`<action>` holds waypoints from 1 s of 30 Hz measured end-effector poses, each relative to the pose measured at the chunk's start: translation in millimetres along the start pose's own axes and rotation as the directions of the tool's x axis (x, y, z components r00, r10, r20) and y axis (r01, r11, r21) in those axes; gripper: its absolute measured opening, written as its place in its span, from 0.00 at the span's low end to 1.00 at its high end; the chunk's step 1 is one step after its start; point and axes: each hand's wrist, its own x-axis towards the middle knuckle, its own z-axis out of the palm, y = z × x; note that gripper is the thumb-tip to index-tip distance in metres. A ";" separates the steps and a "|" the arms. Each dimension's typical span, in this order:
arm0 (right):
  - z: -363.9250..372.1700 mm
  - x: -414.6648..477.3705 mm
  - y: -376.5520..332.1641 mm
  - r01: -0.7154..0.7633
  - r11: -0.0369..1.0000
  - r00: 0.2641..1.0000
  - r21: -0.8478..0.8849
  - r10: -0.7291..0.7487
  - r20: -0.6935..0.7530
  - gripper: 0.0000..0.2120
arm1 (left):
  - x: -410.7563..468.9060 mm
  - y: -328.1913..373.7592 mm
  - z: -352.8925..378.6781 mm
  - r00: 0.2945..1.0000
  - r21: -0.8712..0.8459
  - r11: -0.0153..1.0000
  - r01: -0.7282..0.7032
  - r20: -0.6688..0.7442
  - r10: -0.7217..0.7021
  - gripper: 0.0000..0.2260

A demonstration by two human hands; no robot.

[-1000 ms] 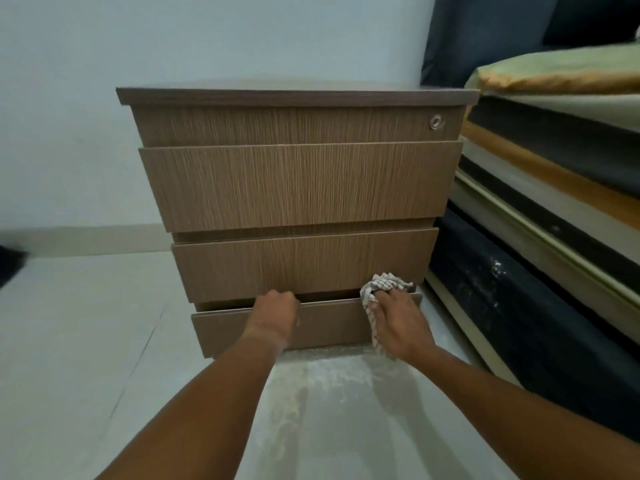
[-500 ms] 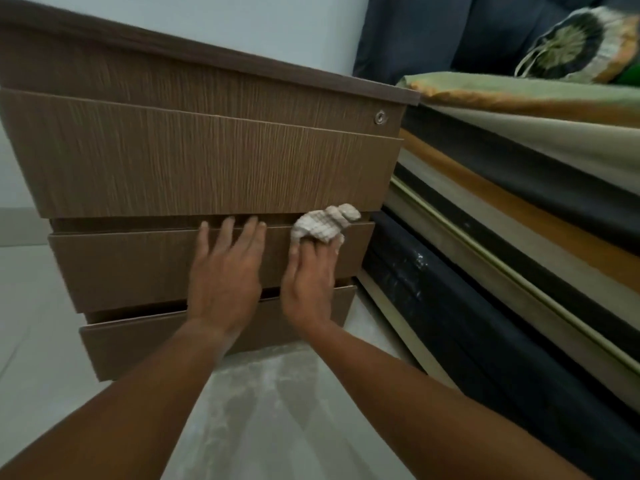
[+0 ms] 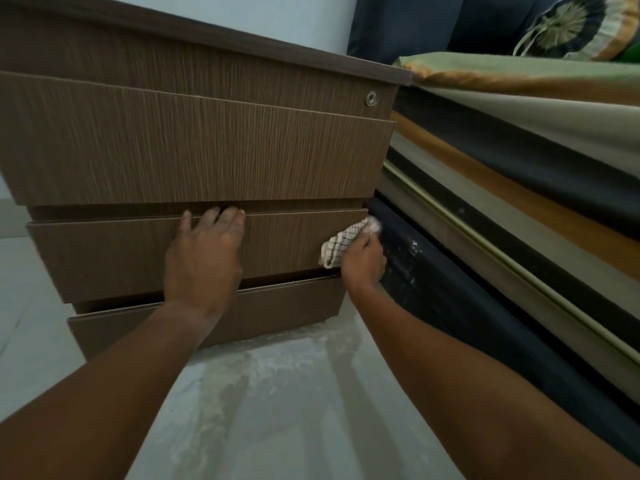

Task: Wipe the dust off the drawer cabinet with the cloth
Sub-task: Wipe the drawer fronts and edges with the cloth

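Only the head view here, so one angle to work from. The cabinet (image 3: 207,147) sits on the floor (image 3: 277,410), jammed up next to a stack of mattresses (image 3: 519,188) on its right side. The left hand (image 3: 202,258) is spread flat and open on the front of the middle drawer (image 3: 114,258), fingertips (image 3: 228,213) hooked up at its top edge. My guess is it's there to brace the drawer so it doesn't slide or rattle while the other side gets rubbed. The right hand (image 3: 363,261) is closed around the bunched-up checked cloth (image 3: 341,245), pressing it against the far right end of that same drawer front, right at the corner beside the mattresses. Makes sense to hold it wadded like that, since it gives a firm pad for working an edge.

Stuff you can't see: the cabinet's top surface is basically edge-on, so no idea how dusty it is. The left side of the cabinet runs out of frame. The right side panel is hidden in the gap against the mattresses. The right hand's fingers are mostly buried behind the cloth. There's a small lock (image 3: 371,98) on the top drawer, and pale smudges on the floor in front, could be dust or residue, can't tell.
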 end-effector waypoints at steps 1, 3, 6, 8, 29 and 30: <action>-3.3 -1.9 10.0 -0.042 0.998 0.997 -0.053 0.045 0.057 0.21 | -0.3 -0.7 0.5 1.000 0.005 1.000 0.000 0.004 0.000 0.27; -12.5 -6.0 33.5 -0.020 0.982 0.978 -0.188 0.058 0.200 0.21 | -1.6 -0.1 1.3 1.000 0.013 1.000 0.003 0.004 -0.003 0.27; -23.5 0.6 50.2 0.054 0.959 0.950 -0.279 0.037 0.309 0.21 | -1.5 2.3 3.0 1.000 0.016 1.000 0.019 0.007 -0.019 0.26; -24.5 6.2 29.7 0.034 0.988 0.965 -0.150 0.007 0.262 0.21 | -1.0 3.1 2.6 1.000 0.010 1.000 0.027 0.005 -0.027 0.25; 33.8 -65.4 -42.2 0.876 0.440 0.482 -0.197 -0.812 0.329 0.28 | 1.9 -8.8 -11.1 1.000 -0.075 0.997 0.001 -0.005 -0.001 0.21; 33.0 -61.1 -43.5 0.896 0.389 0.442 -0.214 -0.828 0.346 0.29 | 1.0 -11.7 -11.8 1.000 -0.086 0.996 -0.010 -0.002 0.010 0.21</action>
